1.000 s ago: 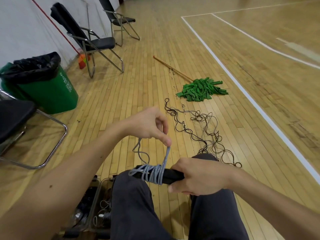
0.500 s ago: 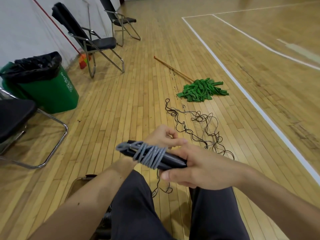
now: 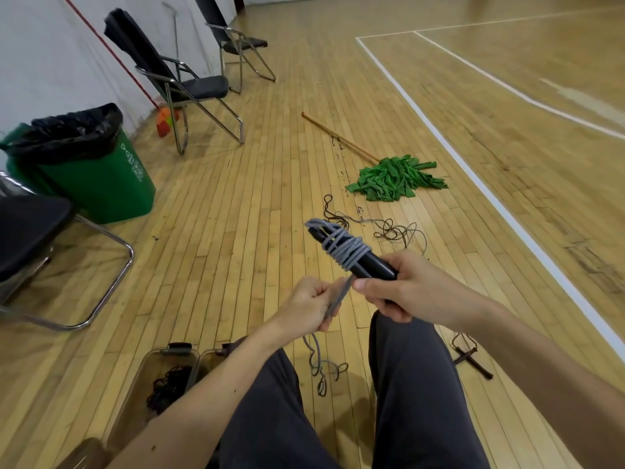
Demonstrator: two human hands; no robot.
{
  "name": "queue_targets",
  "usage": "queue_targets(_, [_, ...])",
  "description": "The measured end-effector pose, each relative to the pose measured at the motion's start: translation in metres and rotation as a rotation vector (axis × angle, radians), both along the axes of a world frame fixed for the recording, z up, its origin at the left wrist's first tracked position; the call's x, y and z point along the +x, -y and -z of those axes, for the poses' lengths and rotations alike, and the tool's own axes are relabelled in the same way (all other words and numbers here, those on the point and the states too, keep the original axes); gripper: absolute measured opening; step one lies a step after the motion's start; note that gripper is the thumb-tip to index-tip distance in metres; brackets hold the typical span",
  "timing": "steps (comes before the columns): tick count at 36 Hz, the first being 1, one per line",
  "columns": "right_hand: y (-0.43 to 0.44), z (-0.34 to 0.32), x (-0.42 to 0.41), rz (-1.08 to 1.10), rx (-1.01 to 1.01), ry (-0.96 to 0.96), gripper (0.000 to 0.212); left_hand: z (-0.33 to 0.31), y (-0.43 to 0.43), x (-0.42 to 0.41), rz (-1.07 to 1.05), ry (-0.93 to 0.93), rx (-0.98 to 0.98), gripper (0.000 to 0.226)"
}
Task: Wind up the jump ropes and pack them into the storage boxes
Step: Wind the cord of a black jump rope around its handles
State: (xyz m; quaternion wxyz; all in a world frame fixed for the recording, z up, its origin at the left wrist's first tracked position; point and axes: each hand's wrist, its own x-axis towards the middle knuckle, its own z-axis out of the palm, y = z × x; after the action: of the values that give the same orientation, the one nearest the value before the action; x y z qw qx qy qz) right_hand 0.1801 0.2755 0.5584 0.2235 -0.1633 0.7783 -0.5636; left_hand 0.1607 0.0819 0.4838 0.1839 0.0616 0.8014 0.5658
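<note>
The right hand (image 3: 416,286) hides the near end of the black handles (image 3: 368,265); the left forearm (image 3: 209,397) covers part of the storage boxes (image 3: 169,352), lower left; the left edge cuts a chair (image 3: 30,231)

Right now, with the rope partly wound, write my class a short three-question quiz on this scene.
1. True or false: the right hand grips the black plastic handles wrapped in the grey jump rope.
2. What does the left hand pinch? A the rope's loose tail; B a chair leg; C a bin bag.
3. What colour is the strip-cloth mop head lying on the wooden floor?
Key: 1 true; 2 A; 3 green.
</note>
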Motion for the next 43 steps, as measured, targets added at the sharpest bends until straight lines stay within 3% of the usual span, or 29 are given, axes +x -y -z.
queue_targets(15, [-0.022,0.053,-0.033,0.222,0.121,0.08,0.024,0.004,0.004,0.013,0.032,-0.113,-0.078,0.054])
queue_targets(19, [-0.028,0.062,-0.041,0.26,0.173,0.088,0.023,-0.002,0.008,0.011,0.079,-0.153,-0.232,0.047])
queue_targets(27, [-0.03,0.084,-0.051,0.296,0.257,0.107,0.018,-0.029,0.01,0.006,0.226,-0.421,-0.741,0.036])
queue_targets(38, [-0.01,0.089,-0.057,0.244,0.292,0.138,0.012,-0.072,-0.002,0.002,0.411,-0.678,-1.197,0.039])
queue_targets(43, [-0.004,0.079,-0.055,0.2,0.317,0.179,0.013,-0.099,-0.001,-0.008,0.493,-0.764,-1.279,0.035])
